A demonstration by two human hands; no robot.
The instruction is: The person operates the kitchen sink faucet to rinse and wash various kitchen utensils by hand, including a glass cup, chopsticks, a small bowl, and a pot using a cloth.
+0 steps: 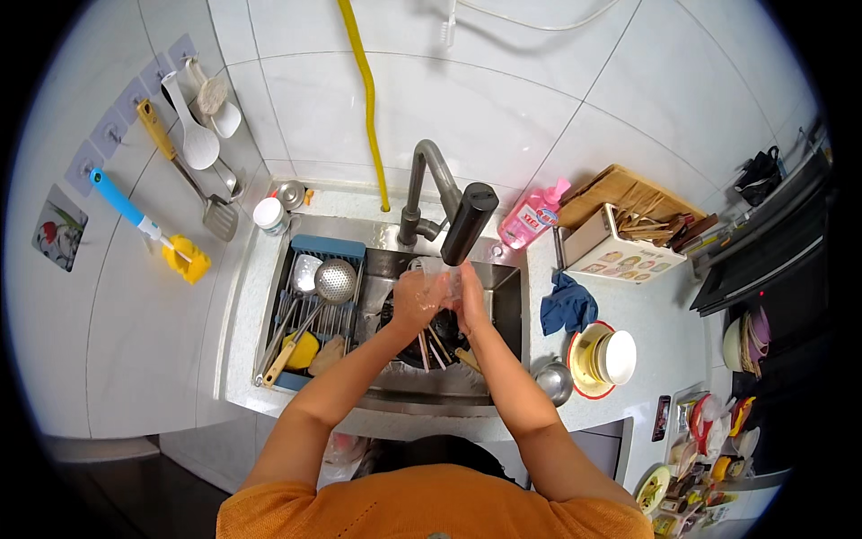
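Observation:
Both hands are over the sink basin, under the black spout [470, 222] of the faucet. My left hand [414, 303] and my right hand [473, 296] grip a clear cup [438, 273] from either side. Water wets the left hand and the cup. Below them sits a dark pan [404, 347], partly hidden by my forearms. Several chopsticks [438, 348] lie in it, and a wooden handle [467, 359] shows beside my right wrist.
Left in the sink, a blue drain rack [328, 248] holds a skimmer [335, 281], a ladle [306, 273] and a yellow sponge [301, 350]. Along the right counter are a pink soap bottle [532, 215], a blue cloth [569, 304], stacked bowls [616, 357] and a metal ladle bowl [555, 383].

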